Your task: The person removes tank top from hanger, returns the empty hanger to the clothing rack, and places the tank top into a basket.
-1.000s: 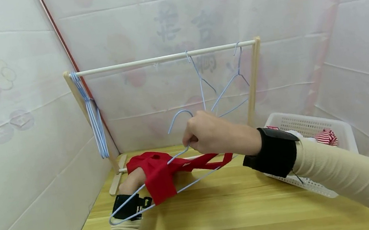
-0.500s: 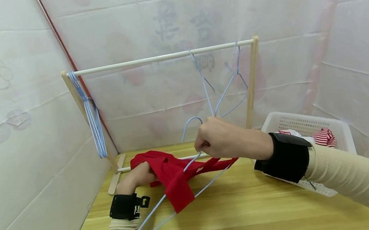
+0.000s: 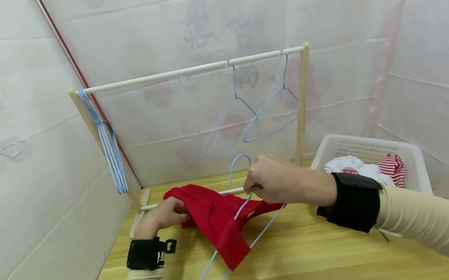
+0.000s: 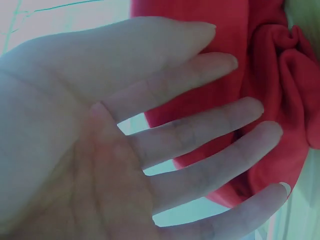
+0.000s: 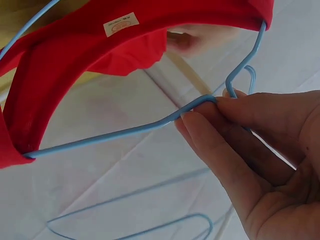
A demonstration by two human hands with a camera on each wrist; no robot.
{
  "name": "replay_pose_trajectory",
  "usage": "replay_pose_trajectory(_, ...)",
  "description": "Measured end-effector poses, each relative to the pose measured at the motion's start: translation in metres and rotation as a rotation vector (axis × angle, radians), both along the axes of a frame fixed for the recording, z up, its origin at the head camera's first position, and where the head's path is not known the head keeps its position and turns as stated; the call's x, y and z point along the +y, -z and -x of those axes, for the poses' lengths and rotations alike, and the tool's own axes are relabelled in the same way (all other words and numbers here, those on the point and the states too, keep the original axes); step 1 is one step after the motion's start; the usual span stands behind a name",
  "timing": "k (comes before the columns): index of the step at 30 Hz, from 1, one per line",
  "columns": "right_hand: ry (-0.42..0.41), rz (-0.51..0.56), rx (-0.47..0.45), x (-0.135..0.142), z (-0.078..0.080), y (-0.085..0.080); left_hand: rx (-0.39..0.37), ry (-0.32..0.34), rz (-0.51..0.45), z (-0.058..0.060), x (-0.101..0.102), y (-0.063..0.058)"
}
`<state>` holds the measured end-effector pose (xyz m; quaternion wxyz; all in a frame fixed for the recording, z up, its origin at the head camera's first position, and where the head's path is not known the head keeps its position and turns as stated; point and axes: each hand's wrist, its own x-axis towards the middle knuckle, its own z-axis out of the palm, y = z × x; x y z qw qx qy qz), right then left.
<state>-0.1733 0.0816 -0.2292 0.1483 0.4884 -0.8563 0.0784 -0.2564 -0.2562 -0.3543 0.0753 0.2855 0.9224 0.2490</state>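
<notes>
My right hand (image 3: 272, 178) pinches a light blue wire hanger (image 3: 267, 226) at the neck, just under its hook. A red tank top (image 3: 212, 210) is draped on the hanger above the table. In the right wrist view, its straps lie over both arms of the hanger (image 5: 115, 135), and a small white label (image 5: 121, 24) shows at the neckline. My left hand (image 3: 168, 213) is at the garment's far left edge. The left wrist view shows that hand (image 4: 165, 135) with its fingers straight and spread, close against the red cloth; firm contact is unclear.
A rack with a white rod (image 3: 159, 77) stands behind. Several blue hangers (image 3: 113, 157) bunch at its left end, and two hang at the right. The white basket (image 3: 421, 168) at right holds white cloth (image 3: 347, 163) and red-striped cloth (image 3: 393, 169). Below is a wooden table (image 3: 294, 243).
My right hand has moved right and slightly down with the hanger, whose left end has swung down and right. The tank top has spread out more, and my left hand is less covered by it.
</notes>
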Motion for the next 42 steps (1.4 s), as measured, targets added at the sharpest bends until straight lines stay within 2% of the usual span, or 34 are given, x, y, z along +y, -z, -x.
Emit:
replay_pose_trajectory(4, 0.028, 0.011, -0.019, 0.005, 0.002, -0.001, -0.012, -0.024, 0.004, -0.002, 0.0, -0.004)
replay_pose_trajectory(10, 0.062, 0.038, -0.001, 0.011, 0.003, -0.004, -0.063, -0.11, 0.023, -0.009, 0.001, -0.012)
replay_pose_trajectory(14, 0.082, 0.074, 0.017, 0.015, 0.003, -0.007, -0.054, -0.146, 0.011, -0.014, 0.001, -0.016)
replay_pose_trajectory(16, 0.094, 0.093, 0.029, 0.016, 0.003, -0.008, -0.026, -0.146, -0.006, -0.015, 0.001, -0.018)
replay_pose_trajectory(20, 0.125, 0.107, 0.034, 0.017, 0.004, -0.01, 0.036, -0.106, -0.055, -0.019, 0.006, -0.024)
replay_pose_trajectory(24, 0.163, 0.106, 0.017, 0.017, 0.004, -0.01, 0.085, -0.047, -0.095, -0.027, 0.015, -0.033)
replay_pose_trajectory(27, 0.19, 0.104, 0.023, 0.018, 0.004, -0.008, 0.114, -0.017, -0.114, -0.038, 0.022, -0.042)
replay_pose_trajectory(34, 0.239, 0.078, 0.053, 0.017, 0.009, -0.004, 0.237, 0.066, -0.147, -0.067, 0.045, -0.062)
replay_pose_trajectory(38, 0.256, 0.071, 0.042, 0.015, 0.011, -0.002, 0.248, 0.107, -0.191, -0.078, 0.06, -0.067)
replay_pose_trajectory(42, 0.259, 0.064, 0.028, 0.011, 0.015, 0.0, 0.226, 0.124, -0.191, -0.084, 0.072, -0.069)
